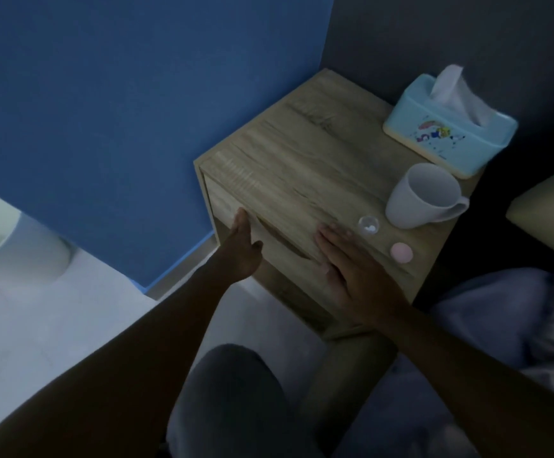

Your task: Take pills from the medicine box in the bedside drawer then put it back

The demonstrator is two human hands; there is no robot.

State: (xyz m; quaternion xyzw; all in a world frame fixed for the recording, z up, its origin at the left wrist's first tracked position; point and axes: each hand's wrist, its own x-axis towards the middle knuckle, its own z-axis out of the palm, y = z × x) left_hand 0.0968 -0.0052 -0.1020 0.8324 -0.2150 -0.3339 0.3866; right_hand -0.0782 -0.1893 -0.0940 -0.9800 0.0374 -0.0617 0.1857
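The wooden bedside table (pixel 302 153) stands against a blue wall. Its drawer front (pixel 278 249) sits flush with the cabinet, and the medicine box is hidden from view. My left hand (pixel 244 246) lies flat against the left part of the drawer front, fingers extended. My right hand (pixel 345 259) rests flat on the drawer's right side and the table's front edge, holding nothing. Just beyond its fingertips stands a small clear cup (pixel 368 225) with white pills in it. A small round pink lid (pixel 401 252) lies to the right of that.
A white mug (pixel 421 196) stands on the table's right side, with a light blue tissue box (pixel 450 127) behind it. A bed with pale bedding (pixel 517 312) is at the right. My knee (pixel 232 391) is below the table front.
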